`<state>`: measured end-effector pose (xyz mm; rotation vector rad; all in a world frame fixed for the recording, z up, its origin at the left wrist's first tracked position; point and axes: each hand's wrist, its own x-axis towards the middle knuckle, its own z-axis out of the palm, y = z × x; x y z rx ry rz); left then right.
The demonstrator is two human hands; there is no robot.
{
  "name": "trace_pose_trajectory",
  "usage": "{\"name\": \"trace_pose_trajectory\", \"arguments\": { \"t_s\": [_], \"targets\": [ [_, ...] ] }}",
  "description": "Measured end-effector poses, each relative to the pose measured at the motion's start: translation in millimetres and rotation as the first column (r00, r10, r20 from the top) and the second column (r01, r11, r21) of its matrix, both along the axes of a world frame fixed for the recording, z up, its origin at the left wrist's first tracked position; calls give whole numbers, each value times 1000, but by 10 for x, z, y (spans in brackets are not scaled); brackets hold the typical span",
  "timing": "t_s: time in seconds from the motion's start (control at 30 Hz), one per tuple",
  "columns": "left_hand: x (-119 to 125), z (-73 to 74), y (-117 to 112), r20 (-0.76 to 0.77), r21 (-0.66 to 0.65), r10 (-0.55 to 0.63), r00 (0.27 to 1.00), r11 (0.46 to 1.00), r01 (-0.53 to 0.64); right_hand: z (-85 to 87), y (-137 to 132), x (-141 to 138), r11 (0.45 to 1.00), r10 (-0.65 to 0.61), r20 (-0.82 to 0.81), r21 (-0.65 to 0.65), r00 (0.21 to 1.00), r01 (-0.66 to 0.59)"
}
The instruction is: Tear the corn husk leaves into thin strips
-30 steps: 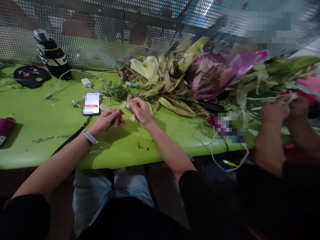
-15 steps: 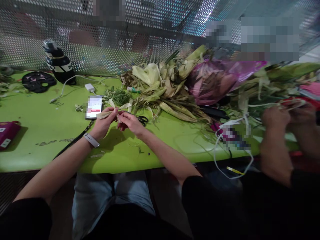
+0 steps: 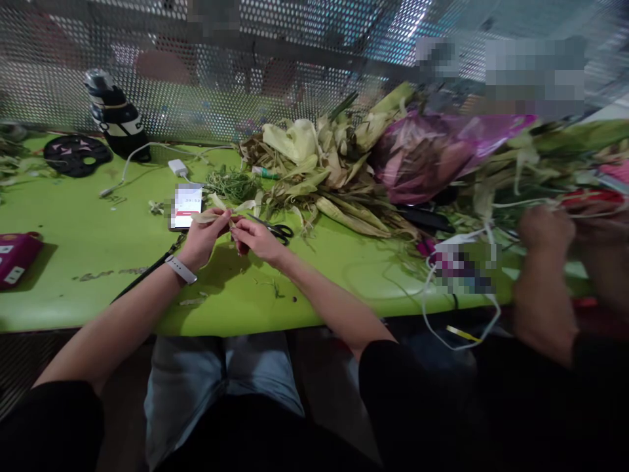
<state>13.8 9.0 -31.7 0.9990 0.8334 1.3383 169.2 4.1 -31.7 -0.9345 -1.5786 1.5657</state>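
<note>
- While the left hand pinches pale husk strips by the near right corner of the phone, the right hand pinches at their gathered ends, apparently for fine control.
- Scissors lie right of the phone, perhaps for easy reach.
- Husk pile sits farther right of it, likely leaving working room.

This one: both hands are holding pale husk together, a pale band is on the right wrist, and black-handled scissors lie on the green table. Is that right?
One thing is wrong: the head view shows the pale band on the left wrist, not the right. The left hand and right hand do hold pale husk together, and black-handled scissors lie on the green table.
</note>
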Motion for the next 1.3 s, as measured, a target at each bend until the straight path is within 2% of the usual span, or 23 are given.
{"name": "trace_pose_trajectory", "arguments": {
  "t_s": [0.13,0.23,0.3,0.37,0.47,0.6,0.7,0.8,0.87,0.93,1.0,1.1,1.2,1.3],
  "targets": [
    [-54,54,7,-11,-84,-64,998,994,63,56,41,109,992,-115,33,-39,993,117],
    [-63,79,-19,-55,-133,-118,992,985,110,30,95,160,980,-200,-7,-6,980,200],
    [-57,79,-37,-104,-125,-158,982,982,144,-16,124,157,980,-191,-25,56,981,192],
    [-48,64,-43,-179,-62,-172,969,985,163,-66,140,132,977,-182,-32,110,983,185],
    [-38,23,-20,-276,48,-131,952,988,150,-111,138,82,975,-169,-12,145,986,169],
    [-39,-14,32,-283,89,-44,958,993,72,-108,97,35,972,-115,63,212,991,99],
    [-62,-10,51,-288,89,-39,957,994,68,-65,60,53,969,-88,93,237,992,64],
    [-87,18,33,-343,60,-138,929,984,169,10,51,129,984,-82,86,162,993,67],
    [-90,43,3,-380,25,-245,892,961,275,49,70,181,987,-125,75,109,989,116],
    [-78,63,-30,-409,23,-303,861,939,342,50,101,207,982,-163,65,111,984,155],
    [-63,75,-49,-455,49,-304,837,930,364,12,132,198,970,-183,49,171,982,173],
    [-62,77,-40,-497,115,-242,833,933,340,-61,152,159,930,-237,33,297,971,217],
    [-83,74,-20,-510,143,-200,837,940,311,-64,138,158,905,-288,94,352,953,239],
    [-84,69,-23,-550,92,-263,793,925,370,15,104,199,847,-335,157,482,929,224]
  ]
}}
